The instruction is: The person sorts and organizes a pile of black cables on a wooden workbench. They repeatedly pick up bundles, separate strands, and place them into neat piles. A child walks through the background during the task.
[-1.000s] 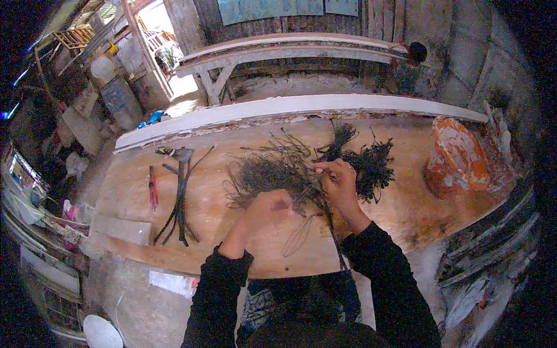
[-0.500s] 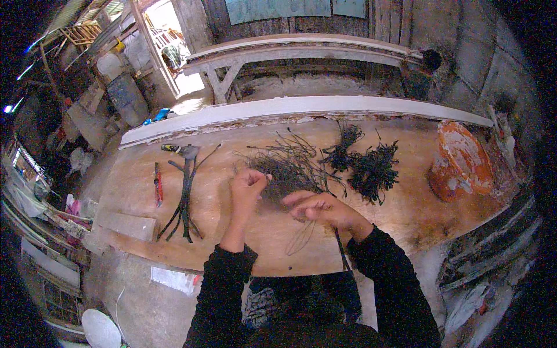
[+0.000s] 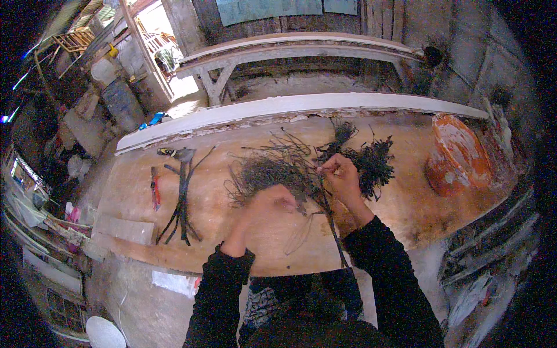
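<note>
A tangled pile of thin dark wire-like strands [image 3: 264, 171] lies in the middle of the wooden table. My left hand [image 3: 270, 203] is over its near edge, smeared by motion, so its grip is unclear. To its right, my right hand [image 3: 343, 177] has thumb and fingers pinched together beside the pile; what they hold is too small to make out. Under that hand a long dark strip [image 3: 332, 229] runs toward the near table edge. A thin loop of wire [image 3: 299, 235] lies between my forearms. Looped black bundles [image 3: 377, 165] sit just beyond the right hand.
Several long black strips [image 3: 183, 200] lie at the left, beside a red-handled tool [image 3: 155, 190] and a yellow-black tool [image 3: 166, 152]. A plaster-smeared orange bucket [image 3: 458, 153] stands right. A long white board [image 3: 290, 106] borders the far edge; a flat board [image 3: 125, 228] lies near left.
My right hand has moved up and right, toward the black bundles, and its fingers have pinched together. My left hand has moved down and right to the pile's near edge.
</note>
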Motion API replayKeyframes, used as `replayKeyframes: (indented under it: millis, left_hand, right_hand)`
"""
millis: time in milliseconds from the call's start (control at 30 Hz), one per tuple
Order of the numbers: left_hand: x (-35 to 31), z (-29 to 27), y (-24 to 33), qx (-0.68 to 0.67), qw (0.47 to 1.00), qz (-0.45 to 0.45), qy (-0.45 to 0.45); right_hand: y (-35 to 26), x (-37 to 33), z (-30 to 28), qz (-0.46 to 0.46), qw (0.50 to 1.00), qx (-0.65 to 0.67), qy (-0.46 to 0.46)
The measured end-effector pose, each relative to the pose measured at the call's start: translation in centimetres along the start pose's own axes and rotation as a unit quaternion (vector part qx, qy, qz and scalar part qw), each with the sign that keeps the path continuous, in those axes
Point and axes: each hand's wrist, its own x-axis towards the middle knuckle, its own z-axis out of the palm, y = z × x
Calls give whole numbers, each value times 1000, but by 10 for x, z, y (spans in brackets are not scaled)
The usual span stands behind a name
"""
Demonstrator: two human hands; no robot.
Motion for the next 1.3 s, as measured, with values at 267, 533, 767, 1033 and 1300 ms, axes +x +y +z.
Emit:
replayKeyframes:
  millis: [267,533,767,1033,1300]
  left_hand:
    - [-2,5,10,-66,994,-51,-74]
    - [3,-10,6,24,973,-132,187]
    - [1,-21,-20,-7,923,-131,362]
    - [4,-12,-12,-1,937,-99,335]
    - [4,8,14,23,999,-36,-4]
  right_hand:
    - [-2,-2,7,-117,974,-181,72]
    - [-5,-3,-4,-51,997,-66,-4]
    - [-36,-26,8,4,887,192,-421]
    - [-30,-23,7,-43,888,213,-406]
    - [-10,-6,-5,42,982,177,-57]
